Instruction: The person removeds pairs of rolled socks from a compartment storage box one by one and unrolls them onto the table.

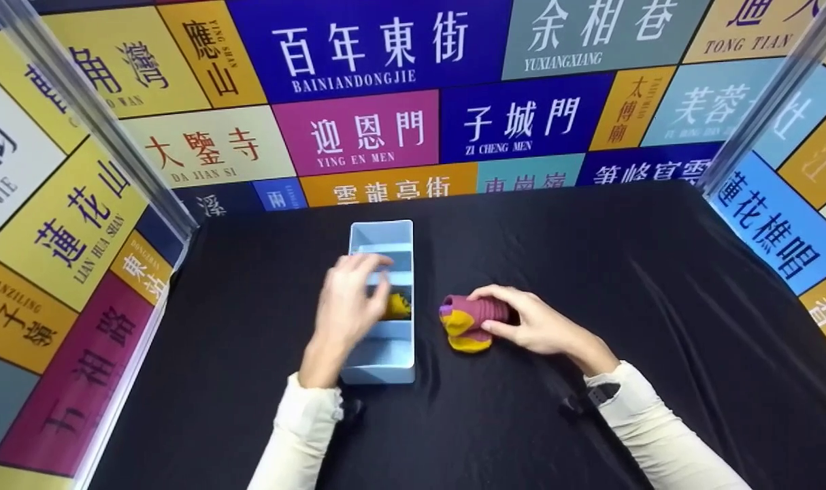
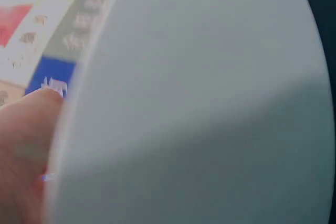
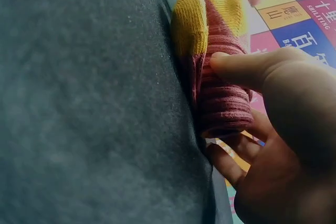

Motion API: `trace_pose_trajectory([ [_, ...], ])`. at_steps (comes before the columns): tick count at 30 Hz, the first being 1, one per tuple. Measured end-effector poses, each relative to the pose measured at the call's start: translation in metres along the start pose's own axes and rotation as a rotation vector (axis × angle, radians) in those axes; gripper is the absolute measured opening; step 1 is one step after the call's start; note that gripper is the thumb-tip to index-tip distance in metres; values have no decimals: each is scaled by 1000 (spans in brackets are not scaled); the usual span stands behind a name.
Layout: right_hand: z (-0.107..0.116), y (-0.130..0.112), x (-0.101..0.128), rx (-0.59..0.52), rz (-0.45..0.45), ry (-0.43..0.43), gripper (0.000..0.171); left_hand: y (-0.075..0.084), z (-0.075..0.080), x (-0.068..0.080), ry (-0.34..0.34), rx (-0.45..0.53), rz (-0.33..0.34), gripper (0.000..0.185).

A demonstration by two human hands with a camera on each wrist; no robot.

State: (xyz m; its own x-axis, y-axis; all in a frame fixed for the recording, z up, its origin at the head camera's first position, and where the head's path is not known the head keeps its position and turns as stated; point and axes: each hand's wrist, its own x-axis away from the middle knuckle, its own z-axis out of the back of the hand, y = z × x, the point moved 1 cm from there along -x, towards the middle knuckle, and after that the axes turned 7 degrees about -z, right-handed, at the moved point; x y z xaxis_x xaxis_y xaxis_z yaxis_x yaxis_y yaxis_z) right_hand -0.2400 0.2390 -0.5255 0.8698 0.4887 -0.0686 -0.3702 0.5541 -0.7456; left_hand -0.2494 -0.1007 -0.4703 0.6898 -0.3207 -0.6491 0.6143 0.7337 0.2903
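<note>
A pair of mauve socks with yellow toes or heels [image 1: 462, 328], partly rolled up, lies on the black cloth. My right hand [image 1: 539, 320] grips the rolled, ribbed end; in the right wrist view the thumb presses one side of the socks [image 3: 226, 90] and the fingers curve round the other. My left hand [image 1: 348, 292] hovers over the light-blue divided box [image 1: 382, 374], thumb and fingers apart with nothing seen between them. A yellow and dark fabric bundle [image 1: 398, 307] sits in one compartment beside the left thumb. The left wrist view is mostly filled by a box wall [image 2: 199, 77].
Black cloth [image 1: 522, 422] covers the table, with some creases at the right. Panels with colourful lettering [image 1: 358, 129] stand behind and at both sides. Other compartments of the box [image 1: 380, 235] lie in front of and behind the fabric bundle.
</note>
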Motion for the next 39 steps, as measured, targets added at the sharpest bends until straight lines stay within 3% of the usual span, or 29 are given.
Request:
trace_pose_trajectory([
  [7, 2, 1, 1, -12, -14, -7, 45, 54, -13, 2, -210, 80, -177, 13],
  [15, -1, 4, -2, -12, -22, 21, 46, 94, -30, 14, -424, 109, -265, 15],
  [19, -2, 5, -2, -16, -8, 29, 47, 110, -42, 24, -491, -19, -305, 24],
  [23, 0, 4, -3, 25, 9, 49, 49, 123, -51, 31, -529, -162, -291, 43],
  [28, 5, -3, -9, 85, 25, 68, 48, 134, -60, 34, -517, -224, -278, 48],
  [34, 8, -11, -25, 75, 39, 90, 34, 140, -77, 41, -339, -343, -279, 40],
  [39, 5, -11, -30, 51, 44, 93, 24, 137, -81, 45, -250, -297, -223, 31],
])
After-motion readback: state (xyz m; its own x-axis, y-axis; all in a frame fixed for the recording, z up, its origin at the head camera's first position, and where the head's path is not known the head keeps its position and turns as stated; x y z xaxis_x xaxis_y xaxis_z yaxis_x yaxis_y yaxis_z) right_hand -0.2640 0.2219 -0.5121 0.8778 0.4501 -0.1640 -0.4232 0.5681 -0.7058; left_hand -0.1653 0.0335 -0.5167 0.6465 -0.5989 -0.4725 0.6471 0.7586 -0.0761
